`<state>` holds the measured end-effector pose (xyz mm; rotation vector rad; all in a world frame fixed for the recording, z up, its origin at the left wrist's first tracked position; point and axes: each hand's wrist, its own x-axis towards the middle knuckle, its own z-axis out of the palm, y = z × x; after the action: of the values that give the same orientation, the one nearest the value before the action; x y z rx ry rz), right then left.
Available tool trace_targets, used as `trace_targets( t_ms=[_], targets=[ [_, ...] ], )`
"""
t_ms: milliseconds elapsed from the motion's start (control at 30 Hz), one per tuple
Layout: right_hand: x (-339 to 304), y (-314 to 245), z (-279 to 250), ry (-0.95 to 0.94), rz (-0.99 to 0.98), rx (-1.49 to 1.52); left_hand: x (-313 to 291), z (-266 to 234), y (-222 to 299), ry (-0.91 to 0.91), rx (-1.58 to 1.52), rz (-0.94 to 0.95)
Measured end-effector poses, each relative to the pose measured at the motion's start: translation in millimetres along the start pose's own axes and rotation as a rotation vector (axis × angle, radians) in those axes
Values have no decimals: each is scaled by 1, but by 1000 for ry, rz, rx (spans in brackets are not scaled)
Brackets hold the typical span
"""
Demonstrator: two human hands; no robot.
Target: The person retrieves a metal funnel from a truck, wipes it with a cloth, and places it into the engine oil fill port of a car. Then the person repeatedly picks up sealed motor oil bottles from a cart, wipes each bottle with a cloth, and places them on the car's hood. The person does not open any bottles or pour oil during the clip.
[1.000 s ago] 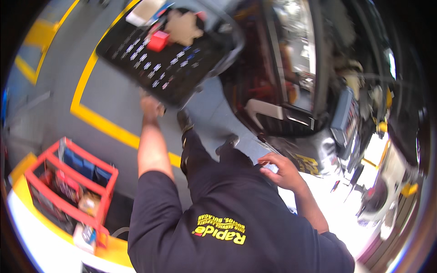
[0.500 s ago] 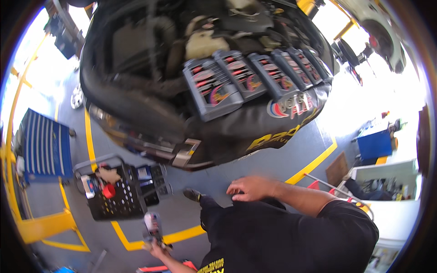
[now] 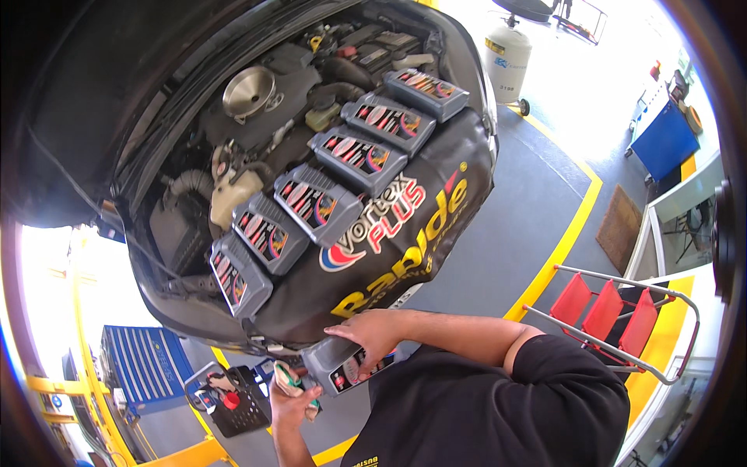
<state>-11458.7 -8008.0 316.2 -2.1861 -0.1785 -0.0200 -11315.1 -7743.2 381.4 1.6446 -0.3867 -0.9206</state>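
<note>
A grey motor oil bottle [image 3: 325, 359] with a dark label lies tilted before my body, in both my hands. My right hand [image 3: 375, 333] wraps over its body from above. At the bottle's narrow neck end my left hand [image 3: 294, 405] is closed, with a white and green rag [image 3: 288, 377] in its grip; the cap is hidden there. Several similar oil bottles [image 3: 317, 204] lie in a row on the black fender cover [image 3: 447, 183] along the car's front. Beyond them a metal funnel [image 3: 249, 92] stands upright in the engine bay.
The raised hood [image 3: 70, 117] hangs over the left. A black tool cart [image 3: 233, 416] and a blue striped cabinet [image 3: 144, 366] stand at lower left. On the right are a red-stepped ladder [image 3: 603, 319], a blue cart [image 3: 665, 140] and a white tank [image 3: 507, 58].
My left hand has brought the oil bottle up from the lower left to my front. My right hand has come onto the bottle. The view has turned toward the engine bay.
</note>
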Motion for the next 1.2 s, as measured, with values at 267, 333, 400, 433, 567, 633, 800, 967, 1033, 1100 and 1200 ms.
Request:
trace_targets(
  t_ms=[267,333,400,433,567,633,800,967,1033,1100,1200],
  targets=[
    [-109,21,-150,343,220,437,108,171,121,-336,249,678],
    [-145,52,-158,595,206,494,132,194,120,-407,-91,644],
    [-185,66,-190,895,249,229,152,212,115,-414,-327,427],
    [-200,61,-220,1038,286,-7,162,219,114,-397,-402,319],
    [-230,77,-359,1345,459,14,200,236,122,-394,-518,77],
    [-226,107,-435,1281,531,-51,207,250,139,-275,-568,3],
    [-198,247,-574,968,786,-97,223,280,156,-78,-589,220],
    [-155,352,-598,746,781,110,209,298,140,271,-591,207],
    [-162,368,-599,691,728,255,203,305,141,372,-610,227],
    [-170,361,-603,628,852,46,197,307,142,443,-568,225],
    [-159,348,-604,473,875,-492,193,315,146,496,-550,222]
  ],
)
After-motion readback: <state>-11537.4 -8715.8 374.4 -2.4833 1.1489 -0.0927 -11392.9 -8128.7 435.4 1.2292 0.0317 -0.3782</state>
